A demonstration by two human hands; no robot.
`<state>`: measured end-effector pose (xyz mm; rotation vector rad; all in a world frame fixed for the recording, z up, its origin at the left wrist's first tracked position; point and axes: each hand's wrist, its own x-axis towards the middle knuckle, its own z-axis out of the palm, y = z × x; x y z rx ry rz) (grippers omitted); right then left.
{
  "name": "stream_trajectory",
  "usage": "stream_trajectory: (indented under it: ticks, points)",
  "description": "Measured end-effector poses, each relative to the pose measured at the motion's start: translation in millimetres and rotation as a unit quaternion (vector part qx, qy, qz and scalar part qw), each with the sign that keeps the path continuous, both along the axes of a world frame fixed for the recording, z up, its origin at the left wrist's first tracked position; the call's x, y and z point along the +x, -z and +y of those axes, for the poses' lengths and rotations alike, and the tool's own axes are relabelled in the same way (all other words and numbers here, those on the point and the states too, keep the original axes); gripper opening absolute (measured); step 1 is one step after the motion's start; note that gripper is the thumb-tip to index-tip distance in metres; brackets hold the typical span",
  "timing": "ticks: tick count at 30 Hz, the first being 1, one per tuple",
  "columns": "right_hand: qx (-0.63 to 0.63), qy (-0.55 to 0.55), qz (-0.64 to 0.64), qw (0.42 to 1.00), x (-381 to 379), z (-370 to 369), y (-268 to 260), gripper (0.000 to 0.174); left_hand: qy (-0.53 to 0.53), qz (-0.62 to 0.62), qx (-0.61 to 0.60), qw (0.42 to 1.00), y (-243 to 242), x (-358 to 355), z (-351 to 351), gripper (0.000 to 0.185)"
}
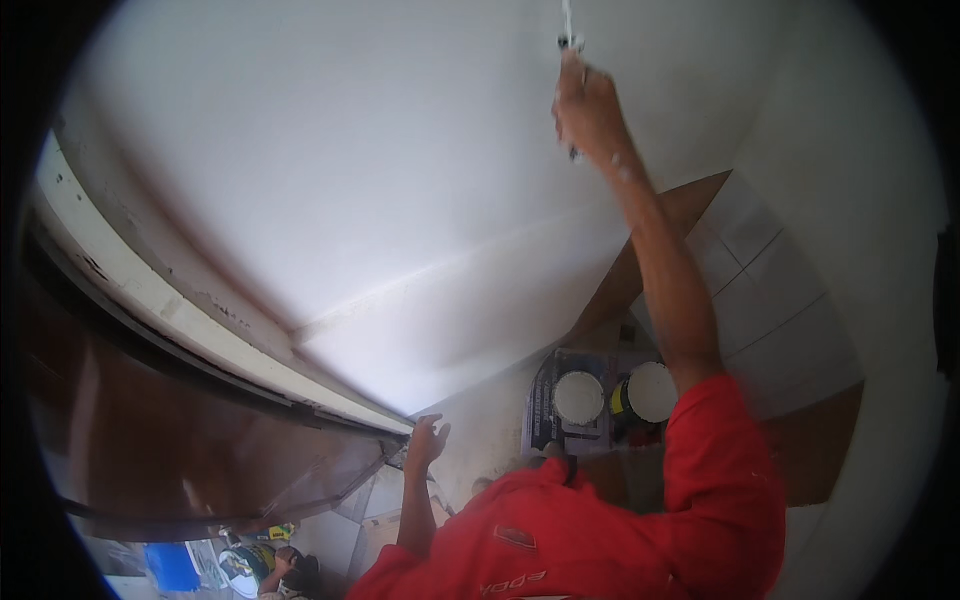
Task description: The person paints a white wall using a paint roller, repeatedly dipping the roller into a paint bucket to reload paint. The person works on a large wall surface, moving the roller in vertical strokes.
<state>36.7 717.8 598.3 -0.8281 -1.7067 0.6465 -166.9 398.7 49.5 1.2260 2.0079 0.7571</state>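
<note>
My right hand (pixel 590 109) is raised high at the top of the view, closed around the handle of a slim painting tool (pixel 568 34); the head of the tool is cut off by the upper edge, so its kind cannot be told. Behind it stretches a white wall (pixel 360 172). My left hand (pixel 427 442) is low at the centre left, beside the end of a white door frame (pixel 247 367), with its fingers apart and slightly bent. Whether it touches the frame is not clear.
Two round paint buckets, one white-topped (pixel 578 398) and one with a dark side (pixel 651 393), stand on printed sheeting below. A brown door (pixel 202 442) fills the lower left. Beyond it, a person's hand (pixel 285 561) is near another bucket (pixel 244 571) and a blue object (pixel 171 567).
</note>
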Motion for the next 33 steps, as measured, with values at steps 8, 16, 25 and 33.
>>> stream_trajectory:
  ticks: [8,16,25,33]
  points:
    - [-0.016,0.021,-0.11,0.994,21,-67,270,0.037,-0.001,0.003,0.04,0.999,6,17,-26,0.042]
    - [-0.104,-0.02,-0.159,0.982,68,-124,313,0.047,0.001,0.02,0.042,0.999,-26,43,-44,0.045]
    - [-0.39,-0.263,0.099,0.877,125,-183,324,0.044,-0.003,0.057,0.097,0.994,-8,80,-98,0.047]
    - [-0.208,-0.054,-0.143,0.966,107,-251,251,0.049,0.003,0.117,0.057,0.992,-4,83,-206,0.05]
